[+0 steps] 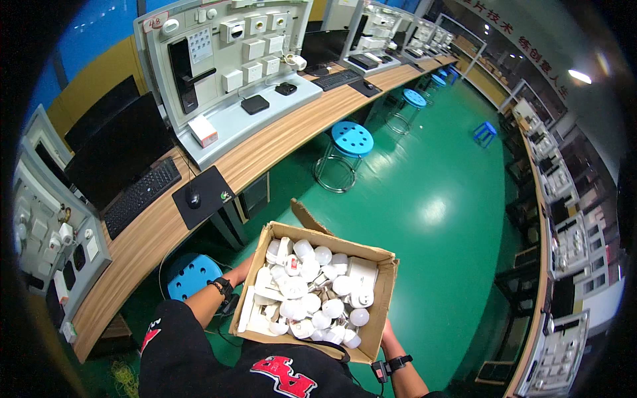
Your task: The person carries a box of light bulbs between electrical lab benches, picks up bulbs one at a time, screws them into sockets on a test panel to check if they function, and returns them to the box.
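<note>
An open cardboard box is held in front of my body, between both hands. White LED light bulbs fill much of it, together with white plastic device housings and a flat white piece along its left wall. My left hand is against the box's left side, its fingers mostly hidden by the cardboard. At the lower right side, my right hand supports the box, with its fingers hidden too. One cardboard flap sticks out past the far edge.
A long wooden desk at the left bears a keyboard, a mouse and a display panel with a smart lock. Blue round stools stand beside it, one near my left arm. Another bench runs along the right.
</note>
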A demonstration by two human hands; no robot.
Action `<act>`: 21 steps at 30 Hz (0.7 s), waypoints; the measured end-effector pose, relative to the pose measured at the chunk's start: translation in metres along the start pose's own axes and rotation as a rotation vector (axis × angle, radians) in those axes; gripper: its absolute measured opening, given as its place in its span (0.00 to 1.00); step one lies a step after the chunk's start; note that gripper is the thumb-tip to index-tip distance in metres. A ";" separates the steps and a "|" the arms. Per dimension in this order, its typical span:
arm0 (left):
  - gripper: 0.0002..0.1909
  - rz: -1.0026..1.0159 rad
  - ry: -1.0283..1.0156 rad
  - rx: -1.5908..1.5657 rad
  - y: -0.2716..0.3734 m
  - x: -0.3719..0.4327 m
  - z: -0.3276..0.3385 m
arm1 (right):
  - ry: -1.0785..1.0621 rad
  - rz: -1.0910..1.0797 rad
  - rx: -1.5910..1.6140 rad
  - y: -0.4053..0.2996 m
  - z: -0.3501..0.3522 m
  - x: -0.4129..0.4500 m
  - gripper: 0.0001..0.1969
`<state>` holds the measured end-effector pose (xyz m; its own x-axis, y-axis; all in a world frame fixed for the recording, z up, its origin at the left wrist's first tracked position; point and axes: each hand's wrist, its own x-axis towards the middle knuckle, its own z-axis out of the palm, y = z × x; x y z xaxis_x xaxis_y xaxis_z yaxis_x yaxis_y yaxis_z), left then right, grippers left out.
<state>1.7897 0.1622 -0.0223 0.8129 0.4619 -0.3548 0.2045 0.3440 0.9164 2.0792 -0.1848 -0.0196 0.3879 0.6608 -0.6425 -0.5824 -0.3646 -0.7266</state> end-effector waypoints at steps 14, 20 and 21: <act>0.22 0.203 0.497 -0.369 0.051 0.244 0.046 | -0.479 -0.153 -0.310 -0.325 -0.100 0.304 0.21; 0.20 0.169 0.584 -0.547 0.096 0.323 0.020 | -0.617 -0.247 -0.619 -0.444 -0.072 0.435 0.23; 0.20 0.181 0.633 -0.537 0.106 0.340 0.016 | -0.623 -0.255 -0.632 -0.453 -0.075 0.471 0.23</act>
<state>2.0965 0.3422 -0.0422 0.3170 0.8624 -0.3946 -0.3158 0.4883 0.8135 2.5793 0.2427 -0.0114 -0.1099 0.9373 -0.3307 0.0369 -0.3286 -0.9437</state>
